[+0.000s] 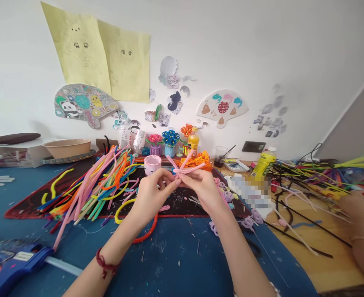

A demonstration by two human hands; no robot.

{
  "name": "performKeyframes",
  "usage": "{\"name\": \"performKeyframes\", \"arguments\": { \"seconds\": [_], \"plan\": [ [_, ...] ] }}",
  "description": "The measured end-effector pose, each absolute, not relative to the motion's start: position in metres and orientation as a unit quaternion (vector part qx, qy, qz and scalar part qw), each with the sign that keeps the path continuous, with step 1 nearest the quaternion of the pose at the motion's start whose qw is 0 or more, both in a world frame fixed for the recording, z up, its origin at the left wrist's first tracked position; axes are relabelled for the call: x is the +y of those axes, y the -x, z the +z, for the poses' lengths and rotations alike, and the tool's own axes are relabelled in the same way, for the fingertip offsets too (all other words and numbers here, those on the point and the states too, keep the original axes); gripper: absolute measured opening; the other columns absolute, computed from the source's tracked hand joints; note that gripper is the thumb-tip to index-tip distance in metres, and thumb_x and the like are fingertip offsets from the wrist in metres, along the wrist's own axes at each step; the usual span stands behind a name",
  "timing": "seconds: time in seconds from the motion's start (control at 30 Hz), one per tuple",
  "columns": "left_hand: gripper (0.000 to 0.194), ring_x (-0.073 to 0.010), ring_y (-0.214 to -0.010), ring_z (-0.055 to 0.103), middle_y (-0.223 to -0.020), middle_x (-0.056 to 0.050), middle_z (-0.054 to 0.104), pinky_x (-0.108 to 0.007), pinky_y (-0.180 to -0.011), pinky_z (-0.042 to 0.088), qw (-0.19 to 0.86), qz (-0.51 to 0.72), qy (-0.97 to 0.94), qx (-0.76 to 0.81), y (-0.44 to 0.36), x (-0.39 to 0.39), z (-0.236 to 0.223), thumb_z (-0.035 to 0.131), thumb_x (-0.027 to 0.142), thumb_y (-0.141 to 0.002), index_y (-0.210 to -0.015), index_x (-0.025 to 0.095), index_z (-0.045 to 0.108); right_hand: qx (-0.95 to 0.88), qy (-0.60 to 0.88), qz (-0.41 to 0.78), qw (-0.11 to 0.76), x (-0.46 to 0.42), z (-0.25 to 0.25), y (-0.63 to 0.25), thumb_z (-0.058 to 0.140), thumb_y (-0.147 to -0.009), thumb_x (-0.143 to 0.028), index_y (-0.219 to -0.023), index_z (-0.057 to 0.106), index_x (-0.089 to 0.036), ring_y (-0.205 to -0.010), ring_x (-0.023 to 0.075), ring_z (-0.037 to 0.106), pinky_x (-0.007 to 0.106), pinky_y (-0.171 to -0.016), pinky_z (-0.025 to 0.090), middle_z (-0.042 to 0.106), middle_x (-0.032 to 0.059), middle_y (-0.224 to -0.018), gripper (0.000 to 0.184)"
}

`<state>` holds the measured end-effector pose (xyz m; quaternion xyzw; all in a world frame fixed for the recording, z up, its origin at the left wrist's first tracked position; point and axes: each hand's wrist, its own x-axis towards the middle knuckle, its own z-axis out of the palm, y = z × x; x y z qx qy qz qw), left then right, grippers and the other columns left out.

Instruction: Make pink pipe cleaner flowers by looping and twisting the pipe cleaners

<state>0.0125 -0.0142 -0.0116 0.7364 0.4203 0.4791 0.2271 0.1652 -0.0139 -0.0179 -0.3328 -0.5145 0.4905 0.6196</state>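
Note:
Both hands meet over the dark mat, closed on pink pipe cleaners (188, 168) whose ends fan out upward and to the right. My left hand (157, 185) pinches them from the left, thumb and fingertips together. From the right, my right hand (200, 185) grips the same bunch, its thumb close to the left thumb. A bit of blue shows at the fingertips; I cannot make out what it is. Just behind my left hand stands a small pink-and-white pot (152, 164). Orange pipe-cleaner pieces (200, 160) lie behind my right hand.
Many coloured pipe cleaners (89, 181) lie left on the dark mat (24, 210). A blue glue gun (24, 264) rests at the front left. Pots of pipe-cleaner flowers (170, 142) and a juice bottle (193, 142) line the wall. Another person's hand (361, 214) is at the right.

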Motion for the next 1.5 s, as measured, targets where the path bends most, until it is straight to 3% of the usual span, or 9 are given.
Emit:
{"name": "performKeyframes", "arguments": {
  "seconds": [0.33,0.5,0.73,0.9,1.07,1.2,1.33,1.5],
  "plan": [
    [0.021,-0.0102,-0.051,0.045,-0.057,0.004,0.057,-0.022,-0.05,0.03,0.18,0.429,-0.767,0.442,-0.015,-0.018,-0.015,0.061,0.033,-0.084,-0.073,0.016,0.061,-0.536,0.331,0.473,0.616,-0.013,-0.021,-0.165,0.082,-0.066,-0.04,-0.077,0.076,-0.016,-0.073,0.0211,0.07,0.033,-0.069,0.057,0.076,0.0072,-0.076,0.027],
    [0.017,-0.0107,-0.054,0.05,-0.064,0.002,0.062,-0.022,-0.056,0.034,0.075,0.444,-0.775,0.444,-0.017,-0.02,-0.019,0.06,0.027,-0.085,-0.072,0.016,0.061,-0.554,0.331,0.456,0.613,-0.011,-0.024,-0.16,0.079,-0.069,-0.045,-0.077,0.075,-0.015,-0.074,0.0218,0.07,0.033,-0.069,0.056,0.076,0.0088,-0.079,0.031],
    [0.018,-0.0099,-0.049,0.048,-0.06,0.004,0.061,-0.021,-0.05,0.031,0.094,0.451,-0.777,0.429,-0.014,-0.021,-0.013,0.058,0.034,-0.087,-0.087,0.018,0.067,-0.593,0.377,0.331,0.629,-0.009,-0.028,-0.159,0.074,-0.074,-0.048,-0.08,0.071,-0.015,-0.071,0.0223,0.069,0.035,-0.07,0.056,0.074,0.009,-0.08,0.033],
    [0.016,-0.0104,-0.045,0.046,-0.05,0.005,0.05,-0.021,-0.049,0.028,0.0,0.474,-0.75,0.461,-0.017,-0.024,-0.014,0.058,0.03,-0.087,-0.082,0.018,0.066,-0.621,0.437,0.241,0.605,-0.012,-0.026,-0.159,0.07,-0.077,-0.048,-0.075,0.069,-0.016,-0.066,0.0236,0.067,0.037,-0.067,0.055,0.072,0.01,-0.074,0.032],
    [0.024,-0.0093,-0.046,0.04,-0.051,0.005,0.045,-0.022,-0.052,0.028,0.002,0.463,-0.772,0.436,-0.02,-0.026,-0.02,0.053,0.028,-0.089,-0.067,0.018,0.054,-0.56,0.396,0.346,0.64,-0.009,-0.029,-0.159,0.077,-0.069,-0.043,-0.07,0.067,-0.017,-0.063,0.0224,0.066,0.035,-0.064,0.053,0.071,0.0076,-0.069,0.028],
    [0.033,-0.0084,-0.048,0.032,-0.05,0.006,0.038,-0.022,-0.051,0.027,0.044,0.48,-0.766,0.425,-0.022,-0.026,-0.02,0.053,0.029,-0.089,-0.059,0.017,0.045,-0.489,0.354,0.446,0.661,-0.009,-0.027,-0.157,0.084,-0.058,-0.042,-0.063,0.067,-0.017,-0.055,0.0174,0.059,0.029,-0.052,0.045,0.067,0.0043,-0.06,0.031],
    [0.031,-0.0085,-0.049,0.036,-0.052,0.005,0.044,-0.022,-0.051,0.029,0.088,0.48,-0.765,0.421,-0.019,-0.025,-0.017,0.055,0.031,-0.089,-0.062,0.016,0.055,-0.446,0.319,0.52,0.654,-0.011,-0.022,-0.157,0.087,-0.051,-0.042,-0.059,0.068,-0.015,-0.051,0.0125,0.051,0.026,-0.049,0.038,0.061,0.0011,-0.054,0.034],
    [0.018,-0.0106,-0.057,0.052,-0.068,0.0,0.065,-0.022,-0.057,0.042,0.179,0.545,-0.733,0.366,-0.01,-0.02,-0.011,0.066,0.033,-0.083,-0.081,0.015,0.068,-0.459,0.321,0.532,0.635,-0.014,-0.017,-0.16,0.086,-0.057,-0.039,-0.062,0.069,-0.014,-0.055,0.0117,0.053,0.025,-0.053,0.039,0.063,0.0013,-0.057,0.03]
  ]
}}
